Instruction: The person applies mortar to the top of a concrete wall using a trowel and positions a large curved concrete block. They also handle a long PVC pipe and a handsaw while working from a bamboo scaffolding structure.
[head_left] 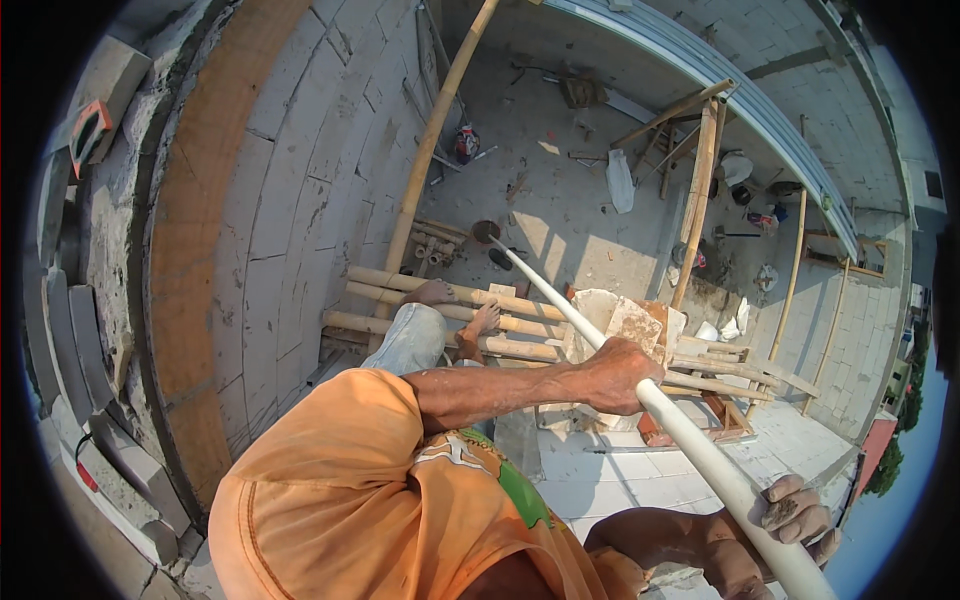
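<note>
A long white pipe (715,455) runs from the lower right up to the middle of the view, its far end out over the floor below. My left hand (622,376) is closed around it at mid-length, arm stretched across my body. Nearer the lower right, my right hand (798,512) holds the near part, fingers curled over it. Close to the pipe's far end is a dark round thing (486,232); I cannot tell whether they touch. Beyond my left hand sits a mortar-crusted, box-like container (635,328).
My bare feet rest on bamboo poles (520,325) above the floor. An upright bamboo pole (432,140) stands against the left block wall (290,190). A wooden board (195,220) and an orange-handled saw (90,135) are at far left. Metal channels (720,80) span the upper right.
</note>
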